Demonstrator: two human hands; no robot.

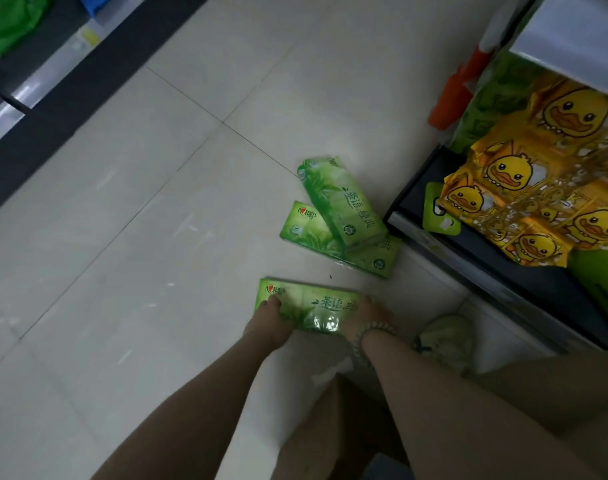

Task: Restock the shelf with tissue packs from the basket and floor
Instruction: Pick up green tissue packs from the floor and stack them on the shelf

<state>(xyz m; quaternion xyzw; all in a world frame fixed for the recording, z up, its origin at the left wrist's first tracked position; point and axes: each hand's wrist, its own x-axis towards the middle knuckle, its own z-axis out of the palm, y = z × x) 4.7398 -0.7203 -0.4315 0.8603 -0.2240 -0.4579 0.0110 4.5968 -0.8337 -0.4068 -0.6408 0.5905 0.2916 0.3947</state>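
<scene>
The person bends low over the floor (150,244) with both arms reaching straight down. A green tissue pack (313,304) lies right under them, and its long side runs from left to right across the person. The left hand (270,320) holds the left end, with its fingers curled over the top edge. The right hand (367,315), which wears a bead bracelet (369,333), holds the right end the same way. Both hands are about as near to the pack as each other. It is hard to tell if the pack touches the floor or is just off it.

A little farther ahead are two more green packs (342,202), one lying slanted on top of the other. The shelf (430,237) stands to the right of the hands and a bit ahead, with yellow duck packs (524,188) on it. To put the pack away, it will likely need to go up and to the right.
</scene>
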